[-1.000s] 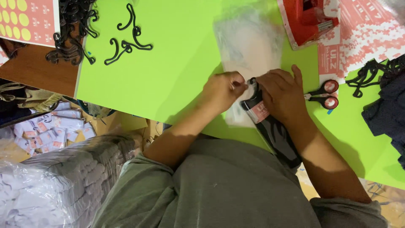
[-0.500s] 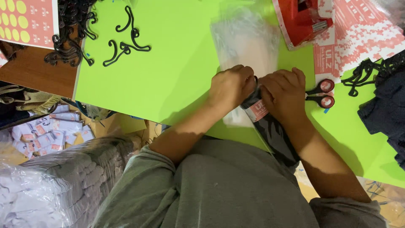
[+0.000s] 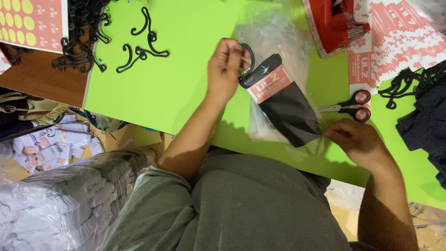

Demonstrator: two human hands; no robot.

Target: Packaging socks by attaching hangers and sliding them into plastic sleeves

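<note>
Since the earlier frames the dark sock pack [image 3: 283, 104] has swung up and out: it was bunched between both hands near the surface's edge, now it lies stretched over the clear plastic bag [image 3: 274, 42] on the green surface [image 3: 186, 69]. My left hand [image 3: 225, 69] has moved up and pinches the black hook [image 3: 248, 56] at the pack's top, fingers clenched on it. My right hand [image 3: 357, 142] has dropped back to the pack's lower end; fingers curled at the bag's edge, but I cannot tell if they grip the sock toe or just the plastic.

Step in hand looks like bagging: pack laid against the sleeve, being pulled straight. Next move likely calls for keeping the hook end steady while the plastic is drawn along the pack without snagging the hook.

Around: red-handled scissors [image 3: 355, 107] just beside my right hand, near enough to bump. Loose black hangers [image 3: 139, 42] well apart, upper left. Red tool [image 3: 337, 21] at top, dark fabric pile [image 3: 425, 111] far right, neither in the way.
</note>
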